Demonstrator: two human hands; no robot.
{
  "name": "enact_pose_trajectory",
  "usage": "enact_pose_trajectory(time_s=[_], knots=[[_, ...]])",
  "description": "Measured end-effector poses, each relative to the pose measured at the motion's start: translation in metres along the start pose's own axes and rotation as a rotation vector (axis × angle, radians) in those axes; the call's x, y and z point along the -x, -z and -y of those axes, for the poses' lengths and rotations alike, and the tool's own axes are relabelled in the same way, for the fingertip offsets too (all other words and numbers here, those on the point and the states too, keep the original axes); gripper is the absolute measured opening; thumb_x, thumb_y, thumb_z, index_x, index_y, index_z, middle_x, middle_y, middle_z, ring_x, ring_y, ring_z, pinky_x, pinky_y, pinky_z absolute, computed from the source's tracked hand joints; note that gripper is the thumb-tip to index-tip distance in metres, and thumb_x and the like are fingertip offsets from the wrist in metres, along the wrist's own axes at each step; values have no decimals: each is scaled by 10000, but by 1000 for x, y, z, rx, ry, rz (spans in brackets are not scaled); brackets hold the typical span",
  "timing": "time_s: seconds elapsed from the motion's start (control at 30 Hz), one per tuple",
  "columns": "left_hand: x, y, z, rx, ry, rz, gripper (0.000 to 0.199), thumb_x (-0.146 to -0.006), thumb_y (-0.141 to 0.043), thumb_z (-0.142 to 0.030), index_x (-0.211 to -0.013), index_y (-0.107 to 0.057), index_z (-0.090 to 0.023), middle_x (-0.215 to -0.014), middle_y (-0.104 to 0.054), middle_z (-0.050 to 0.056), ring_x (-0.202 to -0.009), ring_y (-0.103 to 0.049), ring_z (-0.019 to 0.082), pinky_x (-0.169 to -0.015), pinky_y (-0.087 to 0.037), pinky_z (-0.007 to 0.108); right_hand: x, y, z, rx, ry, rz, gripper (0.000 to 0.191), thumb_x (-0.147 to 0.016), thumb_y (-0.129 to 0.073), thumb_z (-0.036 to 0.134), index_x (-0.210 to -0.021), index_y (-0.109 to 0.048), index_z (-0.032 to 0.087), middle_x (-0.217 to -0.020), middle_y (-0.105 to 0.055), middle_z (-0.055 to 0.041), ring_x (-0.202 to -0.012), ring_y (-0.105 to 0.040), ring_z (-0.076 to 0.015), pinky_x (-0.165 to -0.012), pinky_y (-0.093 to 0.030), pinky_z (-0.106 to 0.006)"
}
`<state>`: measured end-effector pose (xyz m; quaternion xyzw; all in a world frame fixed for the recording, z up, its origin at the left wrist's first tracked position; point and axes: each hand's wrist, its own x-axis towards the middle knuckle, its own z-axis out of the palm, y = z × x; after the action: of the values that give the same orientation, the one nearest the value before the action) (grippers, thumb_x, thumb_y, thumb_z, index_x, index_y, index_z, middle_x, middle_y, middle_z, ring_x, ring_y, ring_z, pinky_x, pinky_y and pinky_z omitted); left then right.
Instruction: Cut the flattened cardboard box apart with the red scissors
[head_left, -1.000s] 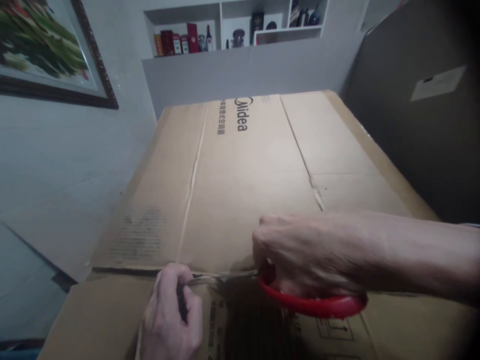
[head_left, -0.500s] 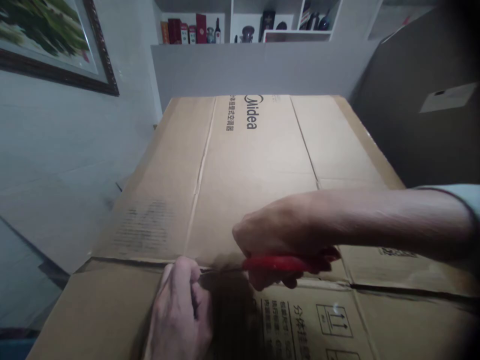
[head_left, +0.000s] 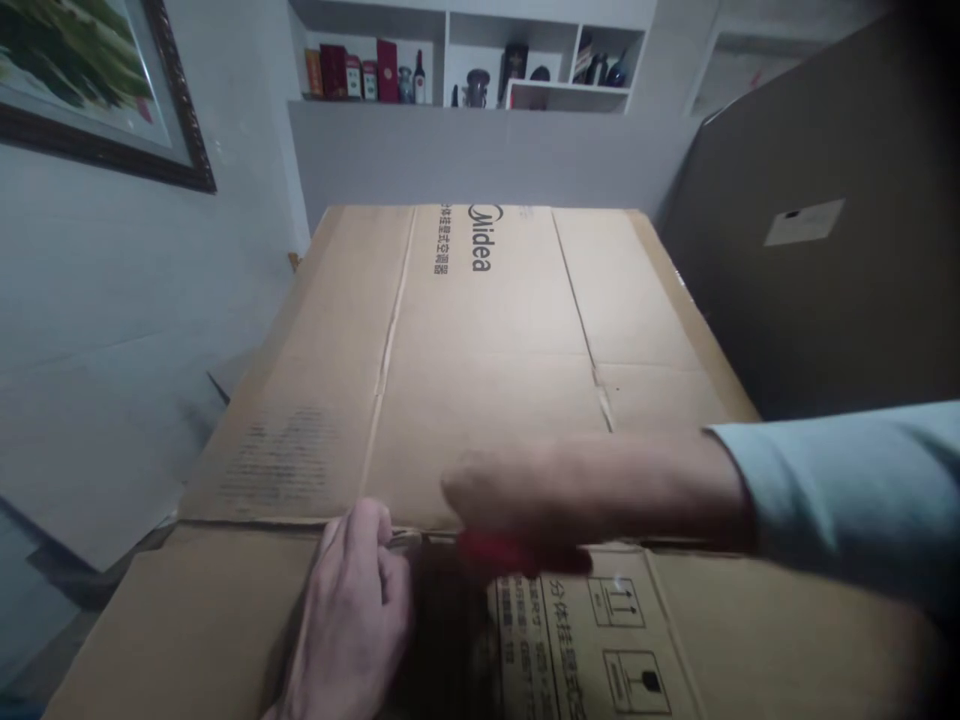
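Cardboard: big sheet [head_left: 480, 400] spread ahead of the person, brand print at far end; near panel [head_left: 750, 620] beyond a crosswise seam, closer to the body.
Left hand [head_left: 352, 610]: at the seam, left of the red tool [head_left: 521, 555]; probably there to steady the edge against the tool's pull.
Left grip: nearly closed, fingers curled, thumb side in, pinching the cardboard edge.
Right hand [head_left: 525, 490]: over the seam, forearm in from the right, likely placed to line the tool up with the edge.
Right grip: wrapped round the red tool; blurred, exact finger gap can't be told.
Red tool: under the right hand, at the seam; type and tip unclear.
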<state>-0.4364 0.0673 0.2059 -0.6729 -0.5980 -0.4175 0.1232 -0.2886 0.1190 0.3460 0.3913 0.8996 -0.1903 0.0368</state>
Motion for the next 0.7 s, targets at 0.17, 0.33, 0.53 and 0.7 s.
enact_pose_trajectory(time_s=[0.17,0.33,0.53,0.7], knots=[[0,-5,4,3,-36,0,143,-839,-340,-104,-809,-387,-236,-721,-480,-18,-648,-506,150,-596,-399,271,-1,20,-2,-71,-129,435,381,-829,-562,83,-454,-523,139,-415,-476,28,-376,-450,-86,-433,-376,-219],[1,3,3,94,127,174,54,-832,-392,-235,-779,-392,-244,-703,-498,-7,-636,-498,177,-553,-407,294,7,-6,36,459,118,62,109,-690,-753,162,-785,-704,185,-721,-667,-41,-575,-586,-169,-459,-393,-273],[2,1,7,119,132,171,45,-831,-387,-220,-795,-407,-238,-731,-511,3,-675,-505,181,-580,-422,294,11,17,40,264,-67,274,207,-790,-612,95,-592,-622,150,-481,-532,17,-386,-437,-98,-402,-334,-241],[1,-1,3,119,128,147,83,-822,-336,-192,-798,-401,-237,-732,-498,8,-690,-497,192,-606,-403,316,10,16,35,222,-74,248,354,-809,-585,70,-479,-487,153,-435,-481,18,-375,-441,-89,-390,-302,-216]])
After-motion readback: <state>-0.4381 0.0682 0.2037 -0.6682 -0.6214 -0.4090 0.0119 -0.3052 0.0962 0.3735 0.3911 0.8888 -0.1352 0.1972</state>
